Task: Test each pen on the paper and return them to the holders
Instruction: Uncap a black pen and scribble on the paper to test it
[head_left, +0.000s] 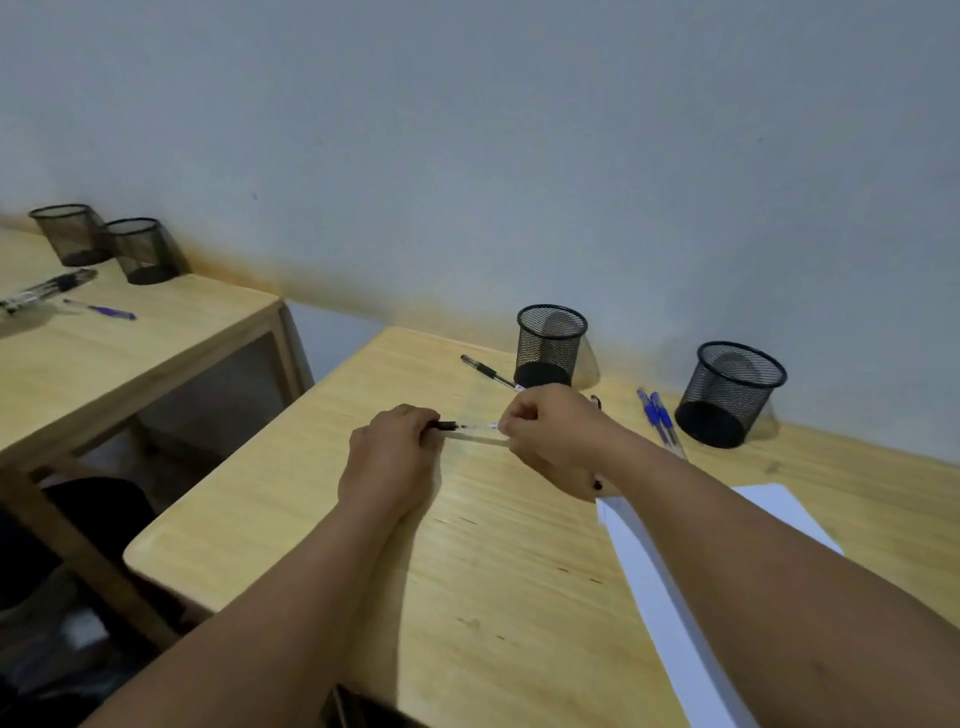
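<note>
Both my hands hold a clear pen with a black grip (470, 427) just above the wooden desk (467, 571). My left hand (392, 460) is closed around its black end. My right hand (550, 441) pinches the other end; a black pen end sticks out under that hand's heel. Behind them stand two black mesh holders, one (549, 345) near the middle and one (730, 395) to the right. A black pen (488, 371) lies left of the middle holder. Two blue pens (657, 415) lie between the holders. White paper (670, 597) lies under my right forearm.
A second wooden desk (119, 353) stands to the left across a gap, with two more mesh holders (106, 244), a bundle of dark pens (49, 288) and one blue pen (101, 310). A pale wall runs behind both desks.
</note>
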